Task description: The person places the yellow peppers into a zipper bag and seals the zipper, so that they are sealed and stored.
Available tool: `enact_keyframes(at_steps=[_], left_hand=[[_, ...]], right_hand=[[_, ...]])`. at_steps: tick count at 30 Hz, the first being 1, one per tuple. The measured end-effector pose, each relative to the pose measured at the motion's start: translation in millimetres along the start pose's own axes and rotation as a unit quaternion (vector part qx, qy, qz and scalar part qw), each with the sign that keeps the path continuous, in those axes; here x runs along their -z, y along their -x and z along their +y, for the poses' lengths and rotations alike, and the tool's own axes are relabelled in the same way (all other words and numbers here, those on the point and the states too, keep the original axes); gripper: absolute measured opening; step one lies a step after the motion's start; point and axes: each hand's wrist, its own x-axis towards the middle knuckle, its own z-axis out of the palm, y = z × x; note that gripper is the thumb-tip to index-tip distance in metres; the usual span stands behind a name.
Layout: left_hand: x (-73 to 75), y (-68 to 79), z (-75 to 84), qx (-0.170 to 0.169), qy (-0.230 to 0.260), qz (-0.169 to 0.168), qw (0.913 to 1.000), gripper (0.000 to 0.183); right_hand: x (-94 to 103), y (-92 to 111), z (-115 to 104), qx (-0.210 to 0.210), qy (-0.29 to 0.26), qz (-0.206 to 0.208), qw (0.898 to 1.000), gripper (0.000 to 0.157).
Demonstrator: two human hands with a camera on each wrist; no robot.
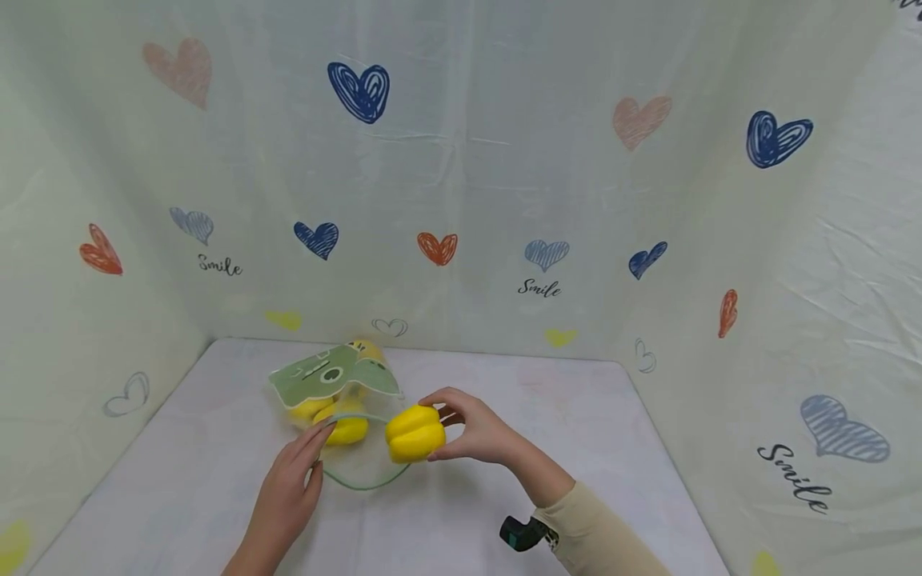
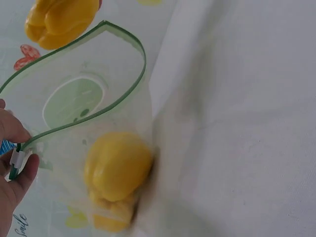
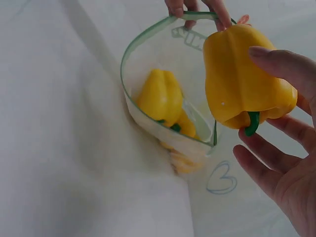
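Observation:
My right hand (image 1: 479, 428) grips a yellow bell pepper (image 1: 415, 434) between thumb and fingers, just at the mouth of a clear zip bag (image 1: 306, 382). Its green stem (image 3: 253, 123) shows in the right wrist view. The bag lies on the table with its green-edged mouth spread wide and a green printed panel on top. My left hand (image 1: 291, 484) pinches the rim beside the white zip slider (image 2: 17, 157). Several yellow bell peppers (image 3: 160, 98) lie inside the bag, partly blurred by its plastic.
A white-covered table (image 1: 576, 464) carries everything. Behind it and at both sides hangs a pale curtain (image 1: 461, 176) printed with hearts and the word Smile. A black device (image 1: 522, 534) is strapped at my right wrist, near the beige sleeve (image 1: 598, 532).

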Motion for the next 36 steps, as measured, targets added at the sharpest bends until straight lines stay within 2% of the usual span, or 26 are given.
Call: enact_keyframes(at_steps=[21,31,36], left_hand=[[3.3,-9.7,2.4,0.009,0.009,-0.03,0.9995,0.067],[2.1,-11.7,5.1,0.012,0.012,-0.035,0.9993,0.067],[1.8,-12.0,5.4,0.007,0.012,-0.032,0.9994,0.066]], right_hand=[[-45.5,-5.8,-11.0,-0.067,-0.054,-0.025,0.996,0.06],[-61.8,-12.3,-10.7,-0.118,-0.008,0.006,0.993,0.065],[-69.8,-13.2,-9.7,-0.13,0.02,0.032,0.991,0.069]])
